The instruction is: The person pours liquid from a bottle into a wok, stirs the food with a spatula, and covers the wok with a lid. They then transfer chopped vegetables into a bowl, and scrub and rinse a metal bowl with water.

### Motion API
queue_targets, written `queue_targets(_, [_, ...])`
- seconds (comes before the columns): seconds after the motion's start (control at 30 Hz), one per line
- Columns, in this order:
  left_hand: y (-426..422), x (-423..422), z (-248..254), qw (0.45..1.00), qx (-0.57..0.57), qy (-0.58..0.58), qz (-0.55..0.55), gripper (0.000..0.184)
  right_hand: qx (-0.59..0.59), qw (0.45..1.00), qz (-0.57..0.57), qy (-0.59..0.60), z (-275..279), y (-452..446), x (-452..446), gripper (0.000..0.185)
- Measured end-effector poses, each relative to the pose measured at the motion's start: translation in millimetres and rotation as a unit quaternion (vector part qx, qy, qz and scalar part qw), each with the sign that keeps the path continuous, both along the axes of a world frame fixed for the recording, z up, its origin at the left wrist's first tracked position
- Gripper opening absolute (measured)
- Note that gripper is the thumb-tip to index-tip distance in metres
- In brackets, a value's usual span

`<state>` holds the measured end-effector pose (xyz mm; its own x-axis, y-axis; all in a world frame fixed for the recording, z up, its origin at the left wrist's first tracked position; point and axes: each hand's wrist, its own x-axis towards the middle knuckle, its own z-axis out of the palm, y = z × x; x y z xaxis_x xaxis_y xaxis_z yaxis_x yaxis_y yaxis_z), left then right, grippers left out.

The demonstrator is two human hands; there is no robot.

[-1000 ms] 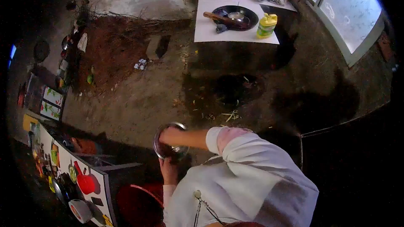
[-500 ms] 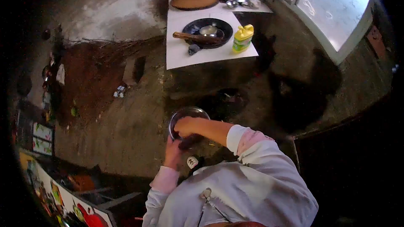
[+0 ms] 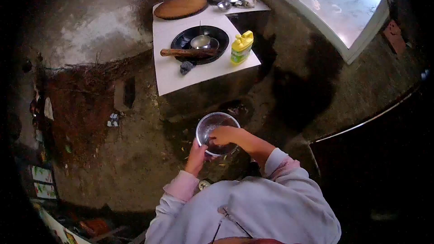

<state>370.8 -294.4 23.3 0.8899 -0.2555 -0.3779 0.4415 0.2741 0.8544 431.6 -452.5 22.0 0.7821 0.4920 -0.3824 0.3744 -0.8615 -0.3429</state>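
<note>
A round metal bowl (image 3: 218,114) is held up in front of me, tilted so that its inside shows. My left hand (image 3: 195,157) grips its near left rim, the thumb over the edge. Inside the bowl is my right hand (image 3: 224,135), its fingers curled down toward the bottom. Whatever those fingers hold, if anything, is too dark and small to make out. The bowl's contents are also unclear.
Ahead stands a white-topped stove (image 3: 168,77) with a black wok (image 3: 178,40), a wooden-handled brush or bundle (image 3: 174,52), a dark scrubber (image 3: 186,67) and a yellow jug (image 3: 242,47). Behind are a round wooden lid (image 3: 181,7) and a small metal bowl (image 3: 224,6).
In the picture the bowl and both hands have shifted right, and the bowl's inside shows more. The stove has moved left and lower in view. My right hand stays in the bowl.
</note>
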Motion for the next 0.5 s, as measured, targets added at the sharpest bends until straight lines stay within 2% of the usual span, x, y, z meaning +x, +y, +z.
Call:
queue_targets(0.03, [-17, 7, -3, 1.0, -0.002, 0.009, -0.017, 0.042, 0.04, 0.999, 0.018, -0.01, 2, -18, 7, 0.033])
queue_targets(0.07, [-34, 13, -8, 0.999, -0.004, 0.018, -0.031, 0.045, 0.023, 0.997, -0.036, -0.067, -1, -32, 19, 0.03])
queue_targets(0.1, [-52, 20, -15, 1.0, -0.001, 0.019, -0.02, 0.045, 0.027, 0.997, -0.025, -0.065, -4, -51, 24, 0.03])
queue_targets(0.17, [-97, 36, -29, 0.998, -0.025, 0.04, -0.04, 0.046, -0.121, 0.992, 0.011, -0.025, -2, -99, 33, 0.025])
queue_targets(0.2, [-127, 41, -15, 0.997, 0.0, 0.072, -0.009, 0.046, -0.074, 0.997, 0.033, 0.006, -7, -118, 32, 0.022])
queue_targets(0.23, [-153, 47, -11, 0.999, 0.0, 0.05, -0.012, 0.047, -0.07, 0.997, 0.045, 0.01, -9, -141, 38, 0.022])
queue_targets(0.3, [-198, 59, -13, 0.999, -0.005, 0.023, -0.028, 0.046, 0.156, 0.983, 0.064, -0.072, 5, -185, 49, 0.022])
queue_targets(0.37, [-237, 74, -1, 0.997, -0.036, 0.061, -0.043, 0.045, 0.059, 0.987, -0.045, -0.145, 1, -235, 76, 0.022])
queue_targets(0.43, [-270, 90, 7, 0.99, -0.056, 0.1, -0.078, 0.044, -0.089, 0.994, 0.013, -0.057, 6, -283, 88, 0.021])
queue_targets(0.5, [-305, 98, 6, 0.994, -0.037, 0.052, -0.083, 0.05, -0.043, 0.997, 0.048, -0.037, 5, -310, 99, 0.021])
